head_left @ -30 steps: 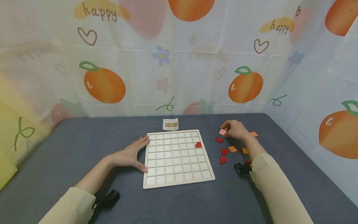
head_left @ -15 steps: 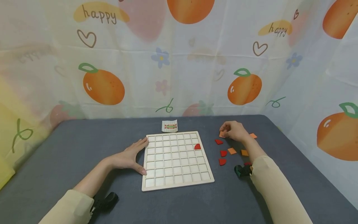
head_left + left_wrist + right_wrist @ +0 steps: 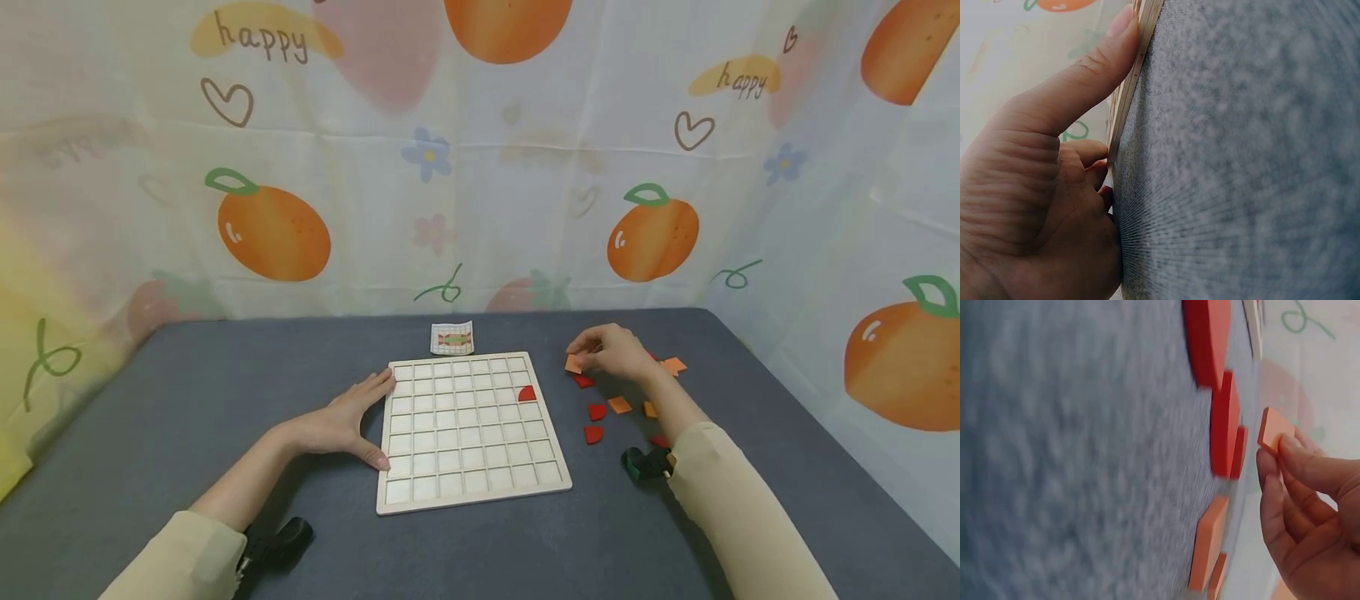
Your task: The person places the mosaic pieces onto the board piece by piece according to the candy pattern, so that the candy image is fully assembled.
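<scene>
Head view: pale gridded board (image 3: 468,457) lies flat on the grey desk (image 3: 225,375), roughly centred in front of the person. One red quarter-round piece (image 3: 527,393) sits in its right-hand column, third cell from the far edge.

Left hand (image 3: 341,425) at the board's left side, thumb and fingers spread wide; fingertips touch the edge near the far corner, thumb lower down. Left wrist view agrees: thumb lies along the wooden rim, other fingers partly hidden behind it.

Right hand (image 3: 617,352) beyond the board's right side, well apart from the left. Thumb and index finger pinch a small orange tile (image 3: 573,364) by one corner. Right wrist view shows that tile raised off the surface, tilted, thumb on its face.

Loose pieces right of the board: red piece (image 3: 583,382) just below the held tile; two more red pieces (image 3: 596,423) nearer the person, one before the other; light orange tile (image 3: 619,405) beside them; darker orange tile (image 3: 650,409) near the right forearm, partly covered. Overlapping in view past that forearm, orange tiles (image 3: 674,366).

Small printed card (image 3: 452,339) just beyond the board's far edge. Fruit-patterned curtain (image 3: 367,225) behind.
</scene>
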Demonstrator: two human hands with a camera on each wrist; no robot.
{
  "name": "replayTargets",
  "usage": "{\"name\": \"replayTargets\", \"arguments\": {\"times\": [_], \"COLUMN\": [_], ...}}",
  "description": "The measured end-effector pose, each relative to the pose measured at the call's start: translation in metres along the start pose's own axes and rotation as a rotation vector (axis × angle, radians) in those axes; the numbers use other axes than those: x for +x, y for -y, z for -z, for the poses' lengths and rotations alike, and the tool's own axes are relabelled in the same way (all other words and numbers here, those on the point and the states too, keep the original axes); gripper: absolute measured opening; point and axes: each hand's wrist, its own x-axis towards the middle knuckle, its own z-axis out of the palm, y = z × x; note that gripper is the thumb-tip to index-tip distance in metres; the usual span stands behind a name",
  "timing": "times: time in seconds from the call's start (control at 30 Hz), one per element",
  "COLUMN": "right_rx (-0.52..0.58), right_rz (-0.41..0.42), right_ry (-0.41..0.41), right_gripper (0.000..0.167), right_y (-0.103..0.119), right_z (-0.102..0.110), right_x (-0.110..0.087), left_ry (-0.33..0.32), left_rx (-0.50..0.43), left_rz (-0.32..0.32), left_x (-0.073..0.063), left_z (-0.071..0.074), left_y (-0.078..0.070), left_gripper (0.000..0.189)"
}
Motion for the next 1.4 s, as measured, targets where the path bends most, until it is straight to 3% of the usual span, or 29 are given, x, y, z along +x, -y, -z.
{"name": "replayTargets", "arguments": {"times": [0.27, 0.4, 0.87, 1.4], "right_rx": [0.071, 0.103, 0.105, 0.075], "right_rz": [0.07, 0.059, 0.107, 0.078], "right_ry": [0.111, 0.177, 0.322, 0.321], "right_gripper": [0.023, 0.021, 0.017, 0.014], "right_y": [0.017, 0.025, 0.047, 0.052], "right_z": [-0.01, -0.017, -0.032, -0.036], "right_x": [0.003, 0.004, 0.002, 0.0], "left_ry": [-0.001, 0.003, 0.004, 0.017], "left_rx": [-0.011, -0.015, -0.003, -0.015], "left_rz": [-0.003, -0.004, 0.002, 0.008], "left_x": [-0.001, -0.001, 0.001, -0.001], "left_z": [0.001, 0.001, 0.003, 0.005], "left_y": [0.001, 0.001, 0.0, -0.003], "left_gripper": [0.125, 0.125, 0.126, 0.126]}}
